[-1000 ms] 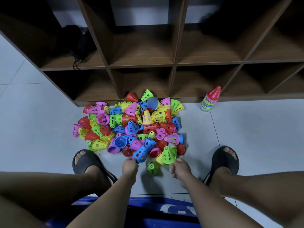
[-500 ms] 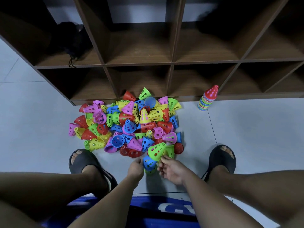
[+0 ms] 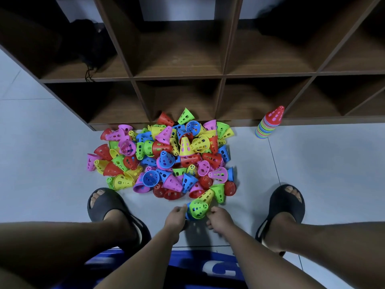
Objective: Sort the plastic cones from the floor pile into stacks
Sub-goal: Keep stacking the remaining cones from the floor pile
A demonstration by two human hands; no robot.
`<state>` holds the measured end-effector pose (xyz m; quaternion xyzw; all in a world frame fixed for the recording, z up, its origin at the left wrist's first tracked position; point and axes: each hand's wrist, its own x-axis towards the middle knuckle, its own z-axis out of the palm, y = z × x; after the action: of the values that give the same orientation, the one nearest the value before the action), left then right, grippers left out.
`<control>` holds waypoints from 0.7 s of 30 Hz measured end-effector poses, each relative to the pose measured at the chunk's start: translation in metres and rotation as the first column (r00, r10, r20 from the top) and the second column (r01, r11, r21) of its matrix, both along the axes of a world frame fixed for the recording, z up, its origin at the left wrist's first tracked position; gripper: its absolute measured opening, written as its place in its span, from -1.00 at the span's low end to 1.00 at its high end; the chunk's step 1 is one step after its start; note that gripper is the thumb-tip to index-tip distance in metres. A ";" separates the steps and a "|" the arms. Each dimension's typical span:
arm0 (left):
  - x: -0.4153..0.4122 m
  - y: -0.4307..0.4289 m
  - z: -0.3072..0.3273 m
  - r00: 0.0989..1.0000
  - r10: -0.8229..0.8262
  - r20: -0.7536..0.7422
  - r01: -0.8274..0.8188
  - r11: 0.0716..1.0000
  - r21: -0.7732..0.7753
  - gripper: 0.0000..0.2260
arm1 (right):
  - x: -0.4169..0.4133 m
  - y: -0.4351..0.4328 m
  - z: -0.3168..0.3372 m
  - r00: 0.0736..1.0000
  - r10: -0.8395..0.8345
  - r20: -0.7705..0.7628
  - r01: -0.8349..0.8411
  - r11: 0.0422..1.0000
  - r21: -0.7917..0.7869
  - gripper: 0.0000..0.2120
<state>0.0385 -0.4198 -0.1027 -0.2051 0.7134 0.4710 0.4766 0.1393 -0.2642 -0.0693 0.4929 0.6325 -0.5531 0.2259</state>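
A pile of perforated plastic cones (image 3: 166,157) in red, yellow, green, blue, pink and purple lies on the grey floor in front of me. Just below its near edge, a green cone (image 3: 198,208) sits nested over a blue cone (image 3: 188,215). My left hand (image 3: 176,216) grips the blue cone from the left. My right hand (image 3: 218,219) pinches the green cone from the right. A leaning stack of mixed-colour cones (image 3: 268,126), topped by a red one, stands on the floor at the right, against the shelf base.
A dark wooden cubby shelf (image 3: 225,76) runs behind the pile; a black bag (image 3: 89,38) sits in an upper left cubby. My feet in black sandals (image 3: 106,205) (image 3: 286,203) flank the hands. Bare floor tiles (image 3: 323,163) spread to both sides.
My right hand picked a green cone from the pile's near edge and brought it down over the blue cone in my left hand. Both hands drew slightly back from the pile.
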 end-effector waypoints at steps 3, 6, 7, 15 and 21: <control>0.001 0.002 -0.004 0.998 0.055 -0.024 -0.054 0.998 0.019 -0.72 | -0.003 0.001 -0.002 0.988 0.152 0.032 -0.155 0.983 0.095 -0.74; -0.002 0.005 -0.007 0.994 0.062 -0.086 -0.065 0.997 -0.035 -0.69 | -0.006 0.003 -0.007 0.969 0.244 0.027 -0.245 0.958 0.145 -0.83; -0.003 0.006 -0.008 0.993 0.063 -0.103 -0.069 0.997 -0.047 -0.68 | -0.009 0.003 -0.007 0.973 0.232 0.008 -0.231 0.965 0.124 -0.83; -0.012 0.002 -0.015 0.989 0.062 -0.133 -0.064 0.998 -0.016 -0.74 | -0.026 0.007 -0.015 0.994 0.099 0.035 -0.105 0.950 0.293 -0.84; -0.040 0.003 0.004 0.915 0.028 -0.403 -0.122 0.970 -0.208 -0.81 | -0.034 0.014 -0.016 0.999 -0.003 -0.052 0.023 0.918 0.395 -0.63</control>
<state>-0.0014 -0.4164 -0.0991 -0.1864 0.8361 0.4355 0.2768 0.1054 -0.2506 -0.0855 0.5183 0.7335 -0.4277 0.1020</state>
